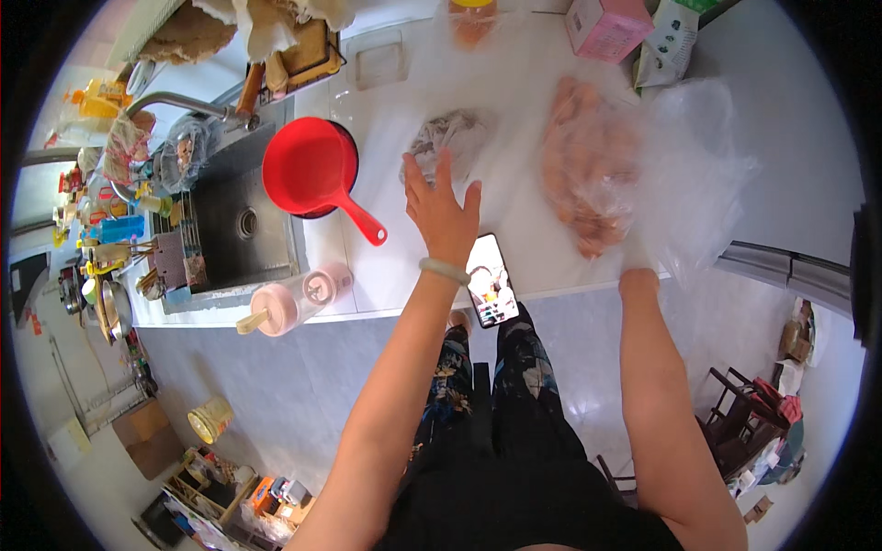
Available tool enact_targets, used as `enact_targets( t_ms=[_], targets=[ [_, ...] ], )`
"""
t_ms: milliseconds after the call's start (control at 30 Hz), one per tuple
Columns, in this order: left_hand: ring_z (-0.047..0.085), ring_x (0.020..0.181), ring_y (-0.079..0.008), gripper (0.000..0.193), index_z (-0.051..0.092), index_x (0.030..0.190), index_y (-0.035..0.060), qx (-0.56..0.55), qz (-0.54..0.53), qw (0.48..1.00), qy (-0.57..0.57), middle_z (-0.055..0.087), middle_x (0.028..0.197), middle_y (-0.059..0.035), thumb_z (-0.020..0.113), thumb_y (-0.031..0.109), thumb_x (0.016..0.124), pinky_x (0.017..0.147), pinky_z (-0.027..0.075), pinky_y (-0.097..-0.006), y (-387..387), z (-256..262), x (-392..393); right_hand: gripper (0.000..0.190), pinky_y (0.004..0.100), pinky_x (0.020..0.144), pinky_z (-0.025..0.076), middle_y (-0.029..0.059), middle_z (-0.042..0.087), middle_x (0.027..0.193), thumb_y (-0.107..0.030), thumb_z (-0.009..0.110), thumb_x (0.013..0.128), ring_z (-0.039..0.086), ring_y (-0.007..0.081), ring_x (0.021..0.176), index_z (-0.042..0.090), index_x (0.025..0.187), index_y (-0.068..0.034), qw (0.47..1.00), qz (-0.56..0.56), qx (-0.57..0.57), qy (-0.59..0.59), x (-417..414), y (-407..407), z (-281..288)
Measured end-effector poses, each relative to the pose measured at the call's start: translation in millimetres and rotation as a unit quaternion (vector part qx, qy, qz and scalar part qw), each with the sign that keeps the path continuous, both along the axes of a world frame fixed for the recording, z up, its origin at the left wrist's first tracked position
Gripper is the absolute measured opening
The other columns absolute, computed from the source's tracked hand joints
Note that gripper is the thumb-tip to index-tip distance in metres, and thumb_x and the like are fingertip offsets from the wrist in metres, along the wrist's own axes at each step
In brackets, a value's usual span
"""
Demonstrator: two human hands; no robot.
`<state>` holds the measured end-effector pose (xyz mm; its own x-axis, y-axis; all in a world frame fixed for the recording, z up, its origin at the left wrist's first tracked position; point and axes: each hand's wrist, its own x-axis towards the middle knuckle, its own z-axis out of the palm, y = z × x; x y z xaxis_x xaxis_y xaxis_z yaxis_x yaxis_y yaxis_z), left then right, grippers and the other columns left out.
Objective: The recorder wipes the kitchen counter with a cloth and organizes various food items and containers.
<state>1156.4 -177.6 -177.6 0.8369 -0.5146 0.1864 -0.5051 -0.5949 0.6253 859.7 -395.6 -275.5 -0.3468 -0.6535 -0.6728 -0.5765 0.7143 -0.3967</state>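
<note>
My left hand (444, 213), with a pale bangle at the wrist, hovers over or rests at the near edge of a crumpled grey-and-white cloth (458, 134). Its fingers are spread and hold nothing visible. A phone with a lit screen (493, 282) lies by that wrist at the counter edge. My right arm reaches the counter edge beside a clear plastic bag (696, 165); only the wrist end or part of my right hand (638, 281) shows, and its fingers cannot be made out. Left of the bag are blurred orange-brown items under clear plastic (589, 165).
A red ladle-shaped scoop (306, 165) lies over a dark round rim beside the steel sink (238, 234). A pink-lidded clear bottle (293, 306) lies at the left counter edge. At the back stand a yellow-lidded jar (473, 21) and a pink box (608, 29).
</note>
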Motion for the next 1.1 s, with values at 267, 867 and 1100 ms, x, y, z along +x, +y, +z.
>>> enact_targets(
  t_ms=[267, 867, 1100],
  targets=[
    [0.019, 0.146, -0.0419, 0.072, 0.045, 0.143, 0.024, 0.143, 0.149, 0.969, 0.137, 0.021, 0.157, -0.0233, 0.071, 0.051, 0.081, 0.11, 0.023, -0.0639, -82.3, -14.0, 14.4, 0.033, 0.0437, 0.076, 0.057, 0.0142, 0.065, 0.114, -0.025, 0.055, 0.095, 0.065, 0.0288, 0.1, 0.065, 0.119, -0.004, 0.986, 0.135, 0.036, 0.096, -7.4, 9.9, 0.2],
    [0.037, 0.129, -0.0358, 0.063, 0.053, 0.124, 0.0186, 0.248, 0.105, 0.962, 0.052, 0.043, 0.135, -0.0138, 0.081, 0.039, 0.07, 0.1, 0.035, -0.0545, -60.0, -21.4, 33.3, 0.031, 0.0419, 0.081, 0.057, 0.0128, 0.066, 0.121, -0.022, 0.057, 0.094, 0.065, 0.0286, 0.109, 0.068, 0.118, -0.007, 0.806, 0.499, 0.111, 0.3, -24.1, 15.9, 0.3],
    [0.039, 0.129, -0.0367, 0.061, 0.057, 0.122, 0.0194, 0.197, 0.099, 0.975, 0.022, 0.045, 0.138, -0.0124, 0.082, 0.026, 0.067, 0.101, 0.037, -0.0531, 10.7, -22.6, 9.2, 0.03, 0.0412, 0.083, 0.057, 0.0123, 0.067, 0.124, -0.021, 0.057, 0.094, 0.065, 0.0285, 0.113, 0.07, 0.118, -0.009, 0.691, 0.604, 0.116, 0.38, -34.0, 16.4, 0.6]
  ],
)
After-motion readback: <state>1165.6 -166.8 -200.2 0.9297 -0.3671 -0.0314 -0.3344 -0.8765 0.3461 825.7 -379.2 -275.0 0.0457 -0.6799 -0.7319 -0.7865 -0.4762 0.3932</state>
